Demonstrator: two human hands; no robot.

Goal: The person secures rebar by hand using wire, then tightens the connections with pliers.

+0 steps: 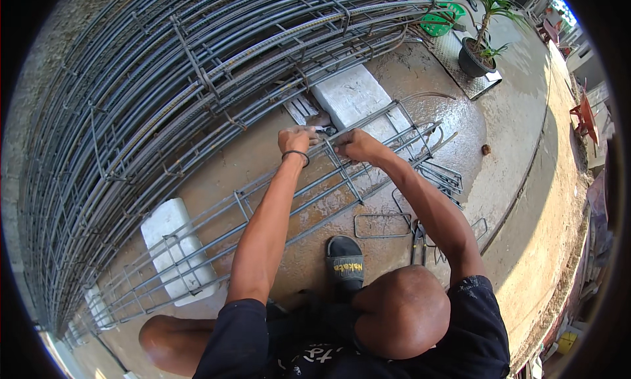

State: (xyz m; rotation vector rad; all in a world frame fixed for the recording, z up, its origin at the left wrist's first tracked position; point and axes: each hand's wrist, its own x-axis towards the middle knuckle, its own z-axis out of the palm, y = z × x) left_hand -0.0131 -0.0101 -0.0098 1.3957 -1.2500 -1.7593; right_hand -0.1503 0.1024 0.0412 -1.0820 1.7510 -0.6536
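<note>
A long rebar cage (302, 205) of thin steel bars and rectangular stirrups lies slantwise before me. My left hand (299, 140) is closed at its far side, beside a stirrup corner, on something small I cannot make out. Close to its right, my right hand (358, 146) curls over the same upper bar near that stirrup; its fingertips are mostly hidden. Just beyond my fingers lies a small dark object (327, 131), too unclear to name. White foam blocks (351, 93) sit under the cage, another block (174, 234) at its left part.
A large stack of rebar cages (197, 90) fills the left and back. Loose stirrups (382, 226) and pliers (419, 238) lie on the wet floor at my right. A potted plant (474, 58) and a green plastic basket (439, 18) stand far right. My sandalled foot (345, 261) is near the cage.
</note>
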